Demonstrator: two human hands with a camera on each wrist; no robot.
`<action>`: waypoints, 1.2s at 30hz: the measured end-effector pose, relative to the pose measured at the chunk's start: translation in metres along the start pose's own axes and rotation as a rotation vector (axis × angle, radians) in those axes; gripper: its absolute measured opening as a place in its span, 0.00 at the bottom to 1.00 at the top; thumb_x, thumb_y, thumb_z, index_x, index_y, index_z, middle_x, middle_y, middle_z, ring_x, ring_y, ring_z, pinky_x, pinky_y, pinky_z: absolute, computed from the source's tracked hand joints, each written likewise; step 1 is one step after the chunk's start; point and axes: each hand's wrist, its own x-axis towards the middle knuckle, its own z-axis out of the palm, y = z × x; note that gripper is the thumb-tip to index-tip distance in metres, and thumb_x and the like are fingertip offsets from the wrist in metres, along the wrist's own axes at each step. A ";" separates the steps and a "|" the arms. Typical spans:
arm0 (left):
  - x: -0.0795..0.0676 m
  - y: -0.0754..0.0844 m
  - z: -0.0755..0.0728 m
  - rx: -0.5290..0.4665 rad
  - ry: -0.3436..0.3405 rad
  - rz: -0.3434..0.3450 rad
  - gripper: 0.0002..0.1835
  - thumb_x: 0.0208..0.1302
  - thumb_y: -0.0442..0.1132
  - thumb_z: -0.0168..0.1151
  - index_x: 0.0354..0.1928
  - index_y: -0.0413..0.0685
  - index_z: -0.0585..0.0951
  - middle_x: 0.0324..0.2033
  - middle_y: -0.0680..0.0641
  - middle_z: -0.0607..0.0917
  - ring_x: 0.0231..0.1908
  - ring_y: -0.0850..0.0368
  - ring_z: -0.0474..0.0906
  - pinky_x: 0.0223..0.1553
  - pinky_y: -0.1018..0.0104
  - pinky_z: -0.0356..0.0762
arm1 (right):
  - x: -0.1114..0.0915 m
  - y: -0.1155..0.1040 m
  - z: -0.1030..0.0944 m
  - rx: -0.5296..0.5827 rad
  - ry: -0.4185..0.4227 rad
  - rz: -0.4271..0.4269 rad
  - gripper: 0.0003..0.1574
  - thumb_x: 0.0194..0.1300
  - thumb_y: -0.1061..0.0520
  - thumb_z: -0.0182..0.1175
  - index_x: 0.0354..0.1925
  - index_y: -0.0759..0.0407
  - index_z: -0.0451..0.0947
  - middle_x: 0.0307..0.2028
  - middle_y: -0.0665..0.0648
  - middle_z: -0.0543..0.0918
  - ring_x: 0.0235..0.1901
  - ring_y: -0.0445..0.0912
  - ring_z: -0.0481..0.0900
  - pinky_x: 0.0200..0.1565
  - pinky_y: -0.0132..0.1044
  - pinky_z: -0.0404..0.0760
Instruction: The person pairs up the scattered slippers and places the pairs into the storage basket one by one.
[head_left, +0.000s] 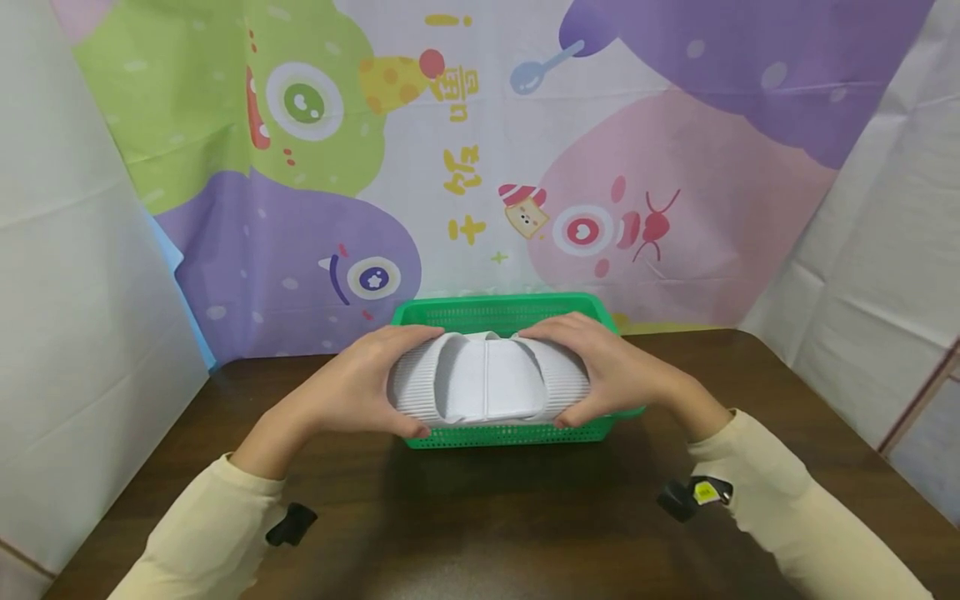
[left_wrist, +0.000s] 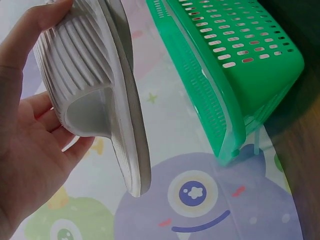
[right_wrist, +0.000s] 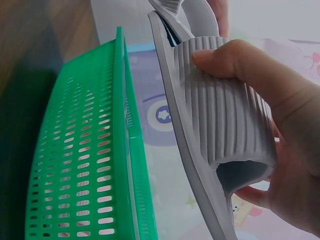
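A pair of pale grey slippers with ribbed straps is held over the green plastic basket point(head_left: 465, 437) in the head view, meeting at a line in the middle. My left hand point(head_left: 352, 379) grips the left slipper point(left_wrist: 80, 55) round its strap, thumb on the near side and fingers behind. The strap of the right slipper point(right_wrist: 215, 100) is held the same way by my right hand point(head_left: 618, 375), its thumb lying across the ribs in the right wrist view. Both slippers hide much of the basket's inside.
The basket stands on a dark brown wooden table point(head_left: 487, 517), close to its back edge. Behind hangs a cloth point(head_left: 465, 267) printed with cartoon monsters. White sheets point(head_left: 90, 250) close off both sides.
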 end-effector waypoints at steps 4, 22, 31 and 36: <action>0.002 0.001 0.000 0.002 -0.004 0.001 0.53 0.30 0.51 0.80 0.66 0.47 0.69 0.60 0.49 0.77 0.56 0.54 0.72 0.50 0.57 0.77 | 0.001 -0.002 0.000 0.009 -0.001 0.008 0.54 0.37 0.42 0.75 0.64 0.52 0.68 0.59 0.49 0.75 0.59 0.47 0.67 0.53 0.46 0.73; 0.009 0.006 0.002 -0.007 -0.002 0.026 0.51 0.31 0.51 0.79 0.64 0.46 0.71 0.58 0.49 0.79 0.55 0.54 0.73 0.50 0.57 0.77 | 0.003 -0.004 0.003 0.010 0.008 0.034 0.57 0.35 0.40 0.76 0.64 0.53 0.68 0.59 0.51 0.75 0.59 0.47 0.67 0.53 0.47 0.74; 0.014 0.010 0.004 -0.027 -0.018 0.014 0.51 0.32 0.51 0.80 0.65 0.46 0.70 0.59 0.49 0.78 0.56 0.53 0.72 0.51 0.57 0.77 | 0.005 -0.003 0.008 -0.016 0.043 0.045 0.57 0.34 0.38 0.76 0.63 0.51 0.69 0.58 0.49 0.77 0.56 0.45 0.69 0.54 0.47 0.72; 0.014 0.011 0.003 -0.055 -0.039 0.006 0.53 0.34 0.51 0.80 0.67 0.47 0.68 0.61 0.49 0.76 0.57 0.53 0.71 0.53 0.56 0.76 | 0.002 -0.003 0.005 -0.024 0.071 0.050 0.57 0.32 0.37 0.77 0.63 0.49 0.70 0.57 0.48 0.77 0.55 0.44 0.70 0.53 0.47 0.72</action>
